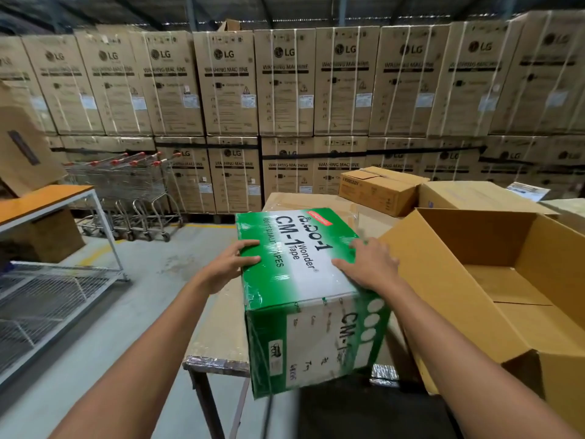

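A green and white carton point(304, 280) printed "CM-1 Wonder Tape", wrapped in clear film, stands on a cardboard-covered table point(218, 337) and juts over its near edge. My left hand point(229, 266) holds the carton's upper left edge, thumb on top and fingers down the side. My right hand point(368, 264) lies flat on the top face near the right edge, fingers spread. Just right of the carton, a large brown cardboard box point(493, 289) stands open with its flaps up.
Closed brown boxes point(380, 188) sit on the far end of the table. A wall of stacked washing machine cartons point(285, 90) fills the back. Nested shopping trolleys point(136, 191) stand at left, beside an orange-topped table point(41, 201) with a wire shelf point(47, 296) under it.
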Demonstrator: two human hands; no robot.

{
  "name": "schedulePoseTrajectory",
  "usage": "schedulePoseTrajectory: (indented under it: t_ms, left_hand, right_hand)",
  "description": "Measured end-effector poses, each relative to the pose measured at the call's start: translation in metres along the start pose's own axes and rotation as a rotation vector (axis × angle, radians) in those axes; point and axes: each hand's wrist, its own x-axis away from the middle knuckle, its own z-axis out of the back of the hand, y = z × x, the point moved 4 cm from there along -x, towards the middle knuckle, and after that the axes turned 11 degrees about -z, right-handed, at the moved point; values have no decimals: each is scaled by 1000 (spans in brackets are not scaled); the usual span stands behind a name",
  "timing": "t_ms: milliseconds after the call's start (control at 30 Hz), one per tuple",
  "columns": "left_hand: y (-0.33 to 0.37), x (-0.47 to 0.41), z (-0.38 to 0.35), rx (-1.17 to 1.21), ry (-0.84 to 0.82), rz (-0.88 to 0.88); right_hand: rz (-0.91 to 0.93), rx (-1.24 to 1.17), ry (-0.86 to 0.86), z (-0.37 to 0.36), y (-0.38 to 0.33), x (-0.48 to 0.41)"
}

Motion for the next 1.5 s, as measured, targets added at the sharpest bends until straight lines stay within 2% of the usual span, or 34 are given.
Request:
schedulePoseTrajectory:
  t_ms: [100, 200, 300, 567, 700, 833, 933, 1067, 1100, 1200, 1267, 1333, 1400, 1500]
  left_hand:
    - [16, -4, -11, -175, -20, 47]
    - [24, -10, -28, -514, 117, -13]
    - [17, -8, -43, -855, 180, -49]
    - [23, -20, -8, -885, 92, -147]
    - [17, -24, 13, -902, 175, 12]
    - [13, -23, 15, -779, 152, 69]
    - [5, -18, 19, -573, 187, 29]
    - [-29, -1, 10, -242, 211, 55]
    - [-40, 3, 7, -220, 220, 67]
    - [-61, 15, 1, -357, 263, 140]
    - [-54, 23, -4, -312, 350, 163]
    - [-34, 28, -12, -51, 429, 92]
    - [-5, 32, -18, 218, 427, 22]
    - [27, 42, -11, 230, 463, -110]
  right_hand:
    - [-92, -59, -133, -8, 20, -14]
    - [-123, -82, -113, -11, 23, -20]
    - [-153, -98, -103, -10, 18, -23]
    - [-220, -260, -117, -12, 8, -12]
    - [-230, -430, -120, -7, 2, -5]
    - [-191, -433, -84, 13, -9, 1]
    - [-142, -422, -5, 41, -22, 3]
    - [-29, -563, 76, 74, -52, 10]
    - [34, -565, 81, 76, -61, 14]
    - [255, -516, 81, 61, -87, 27]
    - [367, -501, 18, 42, -99, 36]
    - [463, -422, -27, 21, -113, 45]
    - [517, -299, -17, 4, -131, 54]
    - [578, -191, -36, -13, -154, 61]
